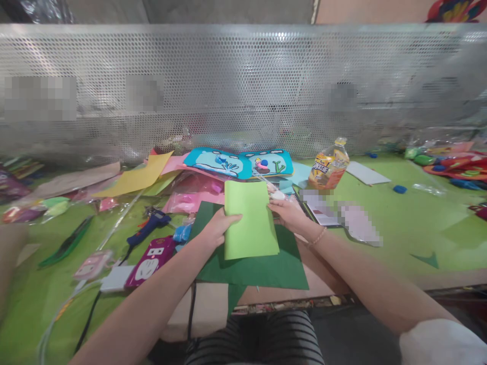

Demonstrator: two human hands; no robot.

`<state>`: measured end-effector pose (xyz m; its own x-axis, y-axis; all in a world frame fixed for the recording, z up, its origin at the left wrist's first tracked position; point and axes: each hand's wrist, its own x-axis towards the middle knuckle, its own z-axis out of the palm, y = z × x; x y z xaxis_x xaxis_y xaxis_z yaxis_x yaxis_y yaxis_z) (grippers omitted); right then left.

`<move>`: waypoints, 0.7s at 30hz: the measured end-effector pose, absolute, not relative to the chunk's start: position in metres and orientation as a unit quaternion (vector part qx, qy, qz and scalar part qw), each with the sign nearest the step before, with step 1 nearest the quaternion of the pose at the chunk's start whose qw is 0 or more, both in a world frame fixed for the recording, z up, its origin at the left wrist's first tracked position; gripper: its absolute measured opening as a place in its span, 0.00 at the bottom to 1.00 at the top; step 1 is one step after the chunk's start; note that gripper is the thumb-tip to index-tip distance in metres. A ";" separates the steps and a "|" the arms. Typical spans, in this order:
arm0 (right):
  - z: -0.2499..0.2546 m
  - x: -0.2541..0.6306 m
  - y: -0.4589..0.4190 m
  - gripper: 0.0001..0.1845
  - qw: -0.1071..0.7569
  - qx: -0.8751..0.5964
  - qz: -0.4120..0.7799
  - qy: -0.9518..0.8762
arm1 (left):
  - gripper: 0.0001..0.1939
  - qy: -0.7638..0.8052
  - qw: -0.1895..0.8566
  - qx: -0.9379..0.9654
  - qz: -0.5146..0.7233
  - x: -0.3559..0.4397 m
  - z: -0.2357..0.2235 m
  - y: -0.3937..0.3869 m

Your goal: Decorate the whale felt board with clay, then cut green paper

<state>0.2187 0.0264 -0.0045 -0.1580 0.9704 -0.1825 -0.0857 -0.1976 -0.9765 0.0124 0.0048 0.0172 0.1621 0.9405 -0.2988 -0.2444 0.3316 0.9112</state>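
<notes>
A folded sheet of light green paper (251, 223) is held upright over the desk, between my two hands. My left hand (218, 228) pinches its left edge, with the thumb lying across the front. At the upper right edge my right hand (287, 210) grips the same paper, its fingers partly hidden behind it. Beneath lies a dark green sheet (266, 274). Just beyond the paper, a blue picture booklet (216, 163) lies open, with white clouds and small coloured figures on its pages.
On the left are a blue glue gun (148, 226), a purple power strip (150, 263), green scissors (68, 242) and cables. Yellow paper (137, 177) lies behind them. A plastic bottle (329, 165) and a phone (318, 207) are to the right. A perforated metal panel (236, 76) closes off the back.
</notes>
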 end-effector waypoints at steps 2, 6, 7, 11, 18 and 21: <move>-0.003 0.218 0.026 0.05 0.433 -0.475 0.612 -0.460 | 0.21 0.471 0.664 0.372 0.446 0.012 0.016 0.006; -0.004 0.219 0.026 0.06 0.425 -0.467 0.615 -0.473 | 0.21 0.472 0.660 0.379 0.444 0.011 0.013 0.008; -0.005 0.219 0.026 0.06 0.423 -0.466 0.614 -0.476 | 0.20 0.474 0.657 0.381 0.445 0.011 0.013 0.008; -0.007 0.220 0.027 0.04 0.415 -0.466 0.614 -0.483 | 0.20 0.476 0.654 0.384 0.445 0.012 0.012 0.008; -0.002 0.217 0.022 0.05 0.422 -0.466 0.612 -0.480 | 0.22 0.464 0.661 0.385 0.446 0.011 0.013 0.008; -0.001 0.216 0.021 0.04 0.420 -0.466 0.610 -0.484 | 0.24 0.460 0.664 0.384 0.448 0.011 0.013 0.007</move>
